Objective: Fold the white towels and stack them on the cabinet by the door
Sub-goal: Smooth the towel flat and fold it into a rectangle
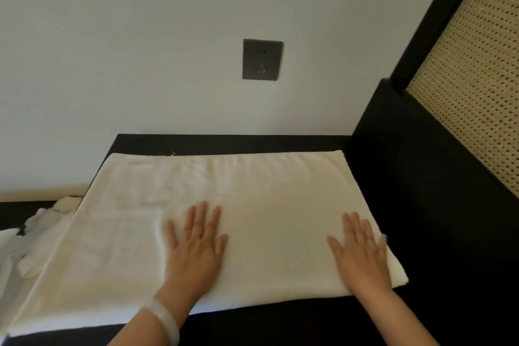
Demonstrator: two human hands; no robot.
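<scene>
1. A heap of crumpled white cloths (pixel 36 233) lies just beside the left edge of the white towel (pixel 252 191);
2. the towel is spread flat over most of the black cabinet (pixel 224 142), its far edge near the cabinet's back edge;
3. your left hand (pixel 196 247) lies palm down on the towel's middle, fingers straight and spread, grasping nothing; a pale bracelet (pixel 165 317) rings that wrist;
4. your right hand (pixel 362 253) lies flat by the towel's right edge, fingers straight, holding nothing;
5. a woven cane panel (pixel 471 93) stands at the cabinet's right side.
</scene>
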